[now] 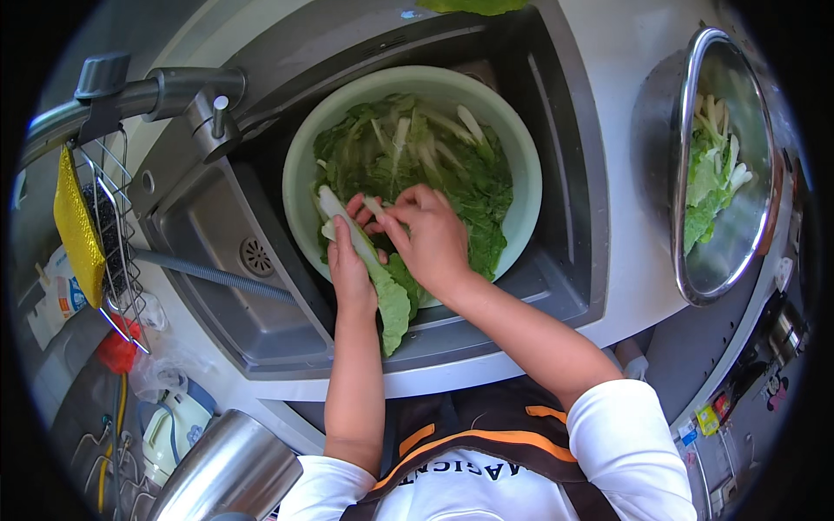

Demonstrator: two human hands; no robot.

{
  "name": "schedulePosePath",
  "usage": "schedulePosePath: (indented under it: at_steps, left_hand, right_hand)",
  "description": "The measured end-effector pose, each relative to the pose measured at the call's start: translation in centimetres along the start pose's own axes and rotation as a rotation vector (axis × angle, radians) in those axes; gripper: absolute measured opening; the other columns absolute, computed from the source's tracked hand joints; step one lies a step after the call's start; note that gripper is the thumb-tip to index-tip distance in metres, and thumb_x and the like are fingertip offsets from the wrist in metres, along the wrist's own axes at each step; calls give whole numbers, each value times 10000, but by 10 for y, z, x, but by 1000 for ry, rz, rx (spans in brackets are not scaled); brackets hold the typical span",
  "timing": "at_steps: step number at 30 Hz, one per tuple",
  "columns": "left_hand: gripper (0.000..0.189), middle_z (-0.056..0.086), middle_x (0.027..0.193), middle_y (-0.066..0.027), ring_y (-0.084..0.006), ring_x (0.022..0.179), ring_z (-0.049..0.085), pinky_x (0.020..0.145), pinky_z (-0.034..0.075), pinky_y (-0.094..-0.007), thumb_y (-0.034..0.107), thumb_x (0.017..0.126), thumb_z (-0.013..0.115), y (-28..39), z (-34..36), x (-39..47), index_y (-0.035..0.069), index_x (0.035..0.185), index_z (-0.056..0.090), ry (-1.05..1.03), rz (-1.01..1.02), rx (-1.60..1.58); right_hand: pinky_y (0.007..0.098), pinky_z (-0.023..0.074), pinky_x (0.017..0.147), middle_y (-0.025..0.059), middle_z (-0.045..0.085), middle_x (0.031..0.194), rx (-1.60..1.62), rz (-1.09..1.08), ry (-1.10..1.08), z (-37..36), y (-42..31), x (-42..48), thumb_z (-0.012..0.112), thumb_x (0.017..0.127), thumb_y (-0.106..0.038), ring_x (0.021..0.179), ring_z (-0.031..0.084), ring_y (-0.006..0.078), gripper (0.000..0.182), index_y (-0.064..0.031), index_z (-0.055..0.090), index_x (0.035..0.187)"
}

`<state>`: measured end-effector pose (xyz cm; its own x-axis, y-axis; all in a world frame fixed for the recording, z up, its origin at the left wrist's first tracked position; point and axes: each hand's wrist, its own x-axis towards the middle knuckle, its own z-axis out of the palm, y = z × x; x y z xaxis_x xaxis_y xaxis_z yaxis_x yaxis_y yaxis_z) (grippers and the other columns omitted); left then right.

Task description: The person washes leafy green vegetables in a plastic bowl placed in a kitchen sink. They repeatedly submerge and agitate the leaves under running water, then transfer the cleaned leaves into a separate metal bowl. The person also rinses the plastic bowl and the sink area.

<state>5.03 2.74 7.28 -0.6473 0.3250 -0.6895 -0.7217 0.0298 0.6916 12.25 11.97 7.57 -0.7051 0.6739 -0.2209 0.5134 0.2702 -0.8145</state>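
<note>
My left hand [352,270] holds a leafy green with a thick white stalk [345,221] along the lower left rim of a pale green plastic basin [531,176]. The leaf's green end hangs over the rim towards me. Close to its right, my right hand [427,234] pinches a small pale piece [374,207] between thumb and fingers, above the basin. Many loose leafy greens [404,140] lie in the basin, some seemingly under water. The basin stands in the larger bowl of a dark grey sink [573,260].
A smaller sink bowl [228,312] with a drain and a grey hose [215,277] is at the left, below the faucet [212,127]. A wire rack [120,228] holds a yellow sponge [75,228]. On the right counter stands a steel bowl [681,195] with leafy greens [707,189].
</note>
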Motion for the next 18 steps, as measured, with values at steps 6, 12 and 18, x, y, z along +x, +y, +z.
schedulePosePath:
  at_steps: [6, 12, 18]
  left_hand:
    - [232, 660, 826, -66, -85, 734, 561, 630, 424, -228, 191, 951, 546, -3, 10, 25, -8, 1049, 611, 31, 126, 502]
    - [253, 648, 807, -133, -251, 785, 625, 692, 476, -339, 176, 933, 542, -49, 26, 82, 4, 1118, 528, 34, 328, 701]
    - [321, 643, 929, -218, -419, 921, 608, 759, 478, -415, 173, 838, 649, -83, 16, 123, -17, 1076, 548, 203, 670, 1071]
  right_hand:
    - [389, 490, 753, 176, 630, 963, 48, 15, -35, -27, 48, 35, 560, 844, -76, 880, 613, 334, 129, 1, 654, 886]
    - [446, 459, 857, 175, 583, 1130, -343, -97, 274, 1, 103, 85, 546, 816, -39, 1042, 540, 371, 345, -64, 604, 1155]
    - [460, 461, 865, 201, 594, 1104, -385, 82, 101, 31, 135, 90, 534, 801, -15, 1030, 563, 383, 424, -108, 562, 1214]
